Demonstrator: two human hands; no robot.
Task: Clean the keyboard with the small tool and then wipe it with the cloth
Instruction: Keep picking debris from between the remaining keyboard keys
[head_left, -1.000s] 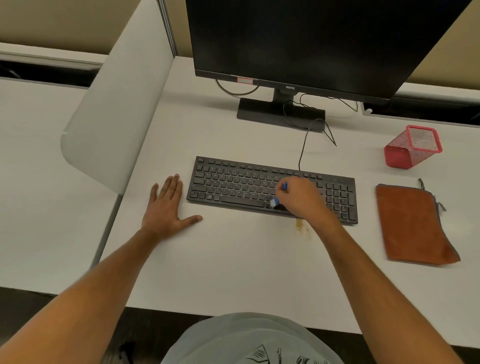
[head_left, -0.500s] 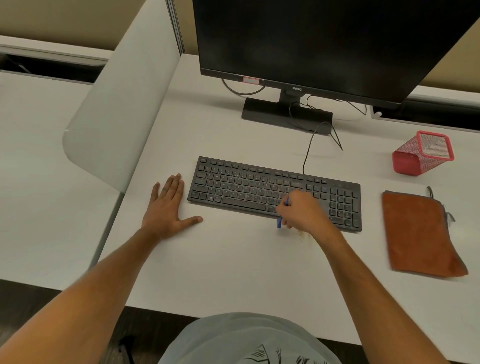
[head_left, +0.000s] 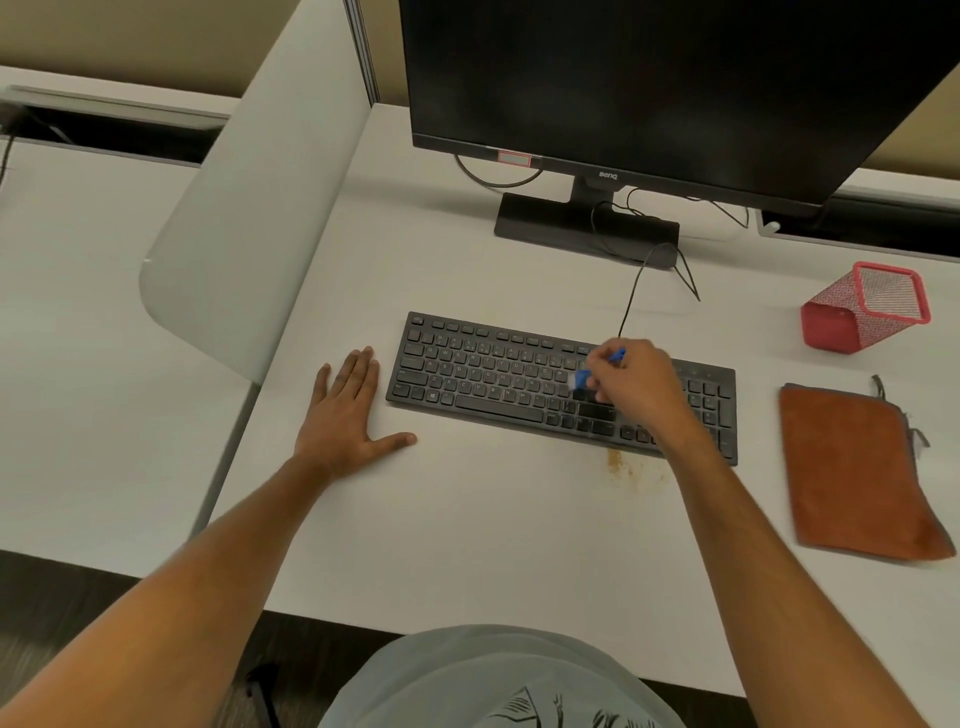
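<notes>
- Head view: right hand (head_left: 631, 382) pinches the small blue tool (head_left: 584, 378), pale brush end down on the keys at the right-centre of the black keyboard (head_left: 493, 379), blue tail sticking out at 12 o'clock of the fist
- Left hand (head_left: 350, 415) flat, fingers straight, thumb splayed, resting on the desk (head_left: 467, 519) just beside the keyboard's left end at 9 o'clock, holding nothing
- Cloth (head_left: 852, 467), rust-orange with a grey edge, lies flat at 3 o'clock of the keyboard, apart from it, untouched by either hand
- Progress, my read: in the brushing stage, tool on the keys; right block and numpad likely left to do; wipe with cloth not yet begun
- Brownish speckle patch (head_left: 623, 465) on desk at 6 o'clock of the keyboard's right half, looks like crumbs or a stain, cannot tell which
- Writing: "BenQ" on monitor (head_left: 675, 78) lower bezel; small red-bordered sticker (head_left: 513, 158) on bezel, text unreadable; key legends too blurred to read reliably
- Red mesh cup (head_left: 867, 306) tipped on its side at 2 o'clock; keyboard cable runs toward the monitor stand at 12 o'clock
</notes>
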